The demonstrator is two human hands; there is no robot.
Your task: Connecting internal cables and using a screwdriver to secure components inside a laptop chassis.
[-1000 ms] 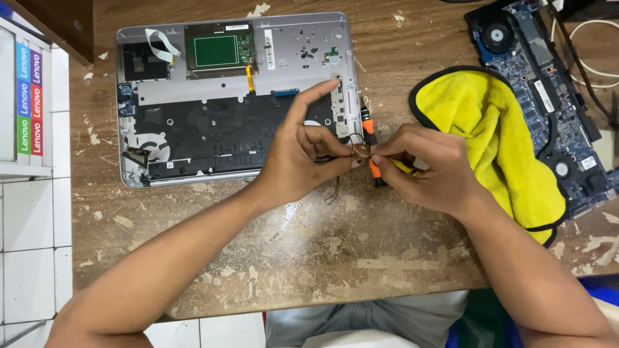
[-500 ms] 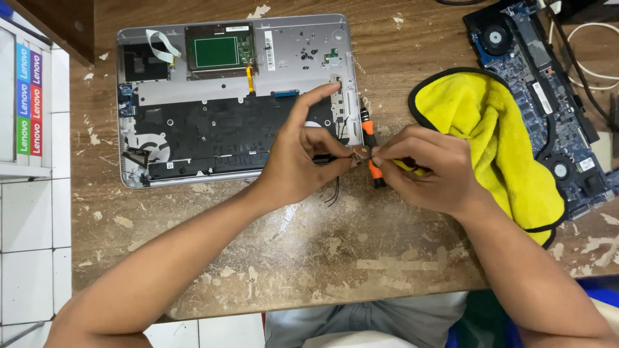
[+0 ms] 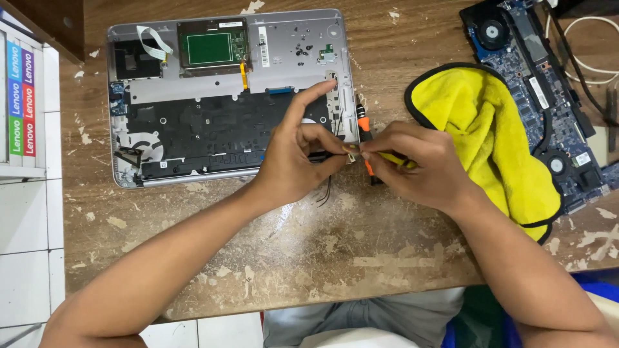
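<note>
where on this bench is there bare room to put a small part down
Bare wood lies on the table in front of the opened laptop base, between the forearms. A narrower strip runs left of the base. It is crowded around the left hand, right hand, yellow cloth and circuit board.

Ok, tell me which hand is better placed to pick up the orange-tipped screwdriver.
Right. The right hand lies against the orange-tipped screwdriver beside the laptop base. The left hand sits over the laptop base's corner, pinching thin black wires.

Worn wooden workbench [image 3: 335,258] above white tiled floor [image 3: 26,258]
</note>
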